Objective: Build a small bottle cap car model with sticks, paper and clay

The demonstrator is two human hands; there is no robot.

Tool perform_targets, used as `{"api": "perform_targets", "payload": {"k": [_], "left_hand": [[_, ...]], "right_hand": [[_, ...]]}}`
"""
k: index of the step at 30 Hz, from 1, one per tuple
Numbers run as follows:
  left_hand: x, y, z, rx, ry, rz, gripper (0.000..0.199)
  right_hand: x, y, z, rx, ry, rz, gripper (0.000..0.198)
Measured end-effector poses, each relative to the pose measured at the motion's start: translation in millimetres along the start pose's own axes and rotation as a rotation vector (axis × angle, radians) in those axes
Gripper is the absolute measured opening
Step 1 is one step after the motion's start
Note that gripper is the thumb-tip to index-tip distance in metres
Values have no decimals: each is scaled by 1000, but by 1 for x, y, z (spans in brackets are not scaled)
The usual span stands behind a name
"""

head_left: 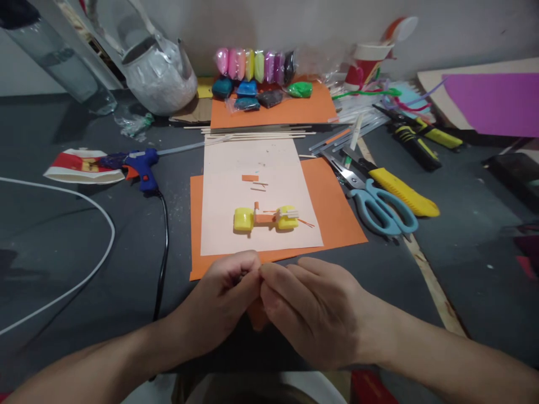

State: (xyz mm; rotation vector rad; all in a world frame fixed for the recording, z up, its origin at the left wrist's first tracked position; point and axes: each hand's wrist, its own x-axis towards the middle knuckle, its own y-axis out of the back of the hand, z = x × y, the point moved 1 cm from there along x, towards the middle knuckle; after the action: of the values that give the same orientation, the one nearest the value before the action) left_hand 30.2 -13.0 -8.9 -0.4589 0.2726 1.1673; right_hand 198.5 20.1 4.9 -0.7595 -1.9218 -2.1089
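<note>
My left hand [229,292] and my right hand [315,308] meet at the table's near edge, fingers closed and fingertips touching. Whatever is pinched between them is hidden; an orange piece [257,315] shows just below the fingers, its kind unclear. Just beyond the hands, a small model vehicle [265,218] with yellow wheels and an orange body rests on a pale sheet [227,160]. Behind it lie short stick pieces [258,189] and a small orange strip [250,178]. Under the pale sheet is orange paper [332,191].
At left are a blue glue gun [145,168] with its cord, a metal kettle [158,78] and a bottle [63,62]. Scissors [379,207], a yellow cutter [404,191] and pliers [415,146] lie right. Wrapped clay packs [248,66] and thin sticks [252,134] are behind.
</note>
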Motion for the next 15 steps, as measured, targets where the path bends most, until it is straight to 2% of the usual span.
{"api": "perform_targets", "payload": {"k": [5,10,15], "left_hand": [[-1,-2,-1,24,-48,24,36],[-1,-4,-1,104,-103,45,39],[-1,-7,-3,132,-101,50,42]], "right_hand": [[0,2,0,20,-7,-17,19],[5,4,0,165,-109,-89,33],[10,8,1,245,-202,-129,39]]}}
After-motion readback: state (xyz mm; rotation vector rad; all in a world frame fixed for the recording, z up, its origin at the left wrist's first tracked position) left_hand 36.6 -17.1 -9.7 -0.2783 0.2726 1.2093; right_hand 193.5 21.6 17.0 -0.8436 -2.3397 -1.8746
